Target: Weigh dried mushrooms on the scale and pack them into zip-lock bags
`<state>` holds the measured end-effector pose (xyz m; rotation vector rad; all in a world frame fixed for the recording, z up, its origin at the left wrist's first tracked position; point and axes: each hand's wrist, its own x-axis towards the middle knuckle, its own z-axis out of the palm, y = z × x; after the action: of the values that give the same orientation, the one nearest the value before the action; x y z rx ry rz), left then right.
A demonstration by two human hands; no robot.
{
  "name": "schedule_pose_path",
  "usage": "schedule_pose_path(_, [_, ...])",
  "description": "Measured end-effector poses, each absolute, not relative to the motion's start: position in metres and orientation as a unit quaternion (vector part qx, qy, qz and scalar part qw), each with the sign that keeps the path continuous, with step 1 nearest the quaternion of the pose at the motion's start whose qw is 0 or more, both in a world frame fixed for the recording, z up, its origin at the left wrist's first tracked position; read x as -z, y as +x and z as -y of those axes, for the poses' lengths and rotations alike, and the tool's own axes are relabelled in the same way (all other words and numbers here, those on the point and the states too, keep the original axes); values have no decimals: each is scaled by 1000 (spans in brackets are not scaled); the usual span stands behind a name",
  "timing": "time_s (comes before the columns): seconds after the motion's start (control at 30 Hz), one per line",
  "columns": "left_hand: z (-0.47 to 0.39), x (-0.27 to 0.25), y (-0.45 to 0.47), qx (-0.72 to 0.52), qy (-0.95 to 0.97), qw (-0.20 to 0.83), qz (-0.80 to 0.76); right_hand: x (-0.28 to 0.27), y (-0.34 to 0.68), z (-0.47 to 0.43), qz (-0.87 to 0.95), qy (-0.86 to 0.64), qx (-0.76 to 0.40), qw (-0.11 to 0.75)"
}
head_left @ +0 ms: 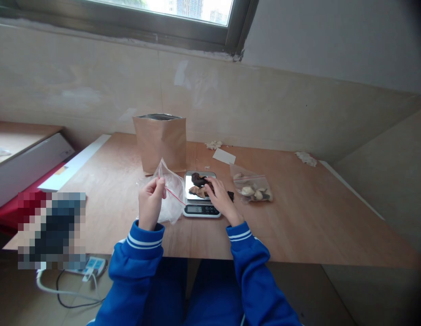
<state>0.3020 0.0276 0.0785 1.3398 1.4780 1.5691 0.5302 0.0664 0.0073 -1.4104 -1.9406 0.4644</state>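
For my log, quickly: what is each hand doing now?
Left hand: closed, holding up the clear plastic zip bag.
Right hand: on dark dried pieces atop the small digital scale; grip cannot be told.

Plywood table (298, 226). Digital scale (201, 199) sits under the right hand (221, 197), brown paper bag (160, 142) upright behind the left hand (151, 201). Filled zip bag (253, 188) lies just right of the right hand. White card (224, 156) and paper scraps (306, 158) further back, beyond both hands.
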Motion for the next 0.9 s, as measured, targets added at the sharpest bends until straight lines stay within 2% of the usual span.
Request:
schedule_pose_path(0.33, [-27, -78, 302, -595, 503, 301, -550, 2, 541, -85, 698, -540, -245, 401])
schedule_pose_path(0.63, [-26, -76, 300, -594, 498, 302, -555, -3, 549, -87, 658, -538, -233, 473])
schedule_pose_path(0.9, [-25, -76, 300, -595, 501, 304, -549, 11, 556, -91, 611, -559, -266, 493])
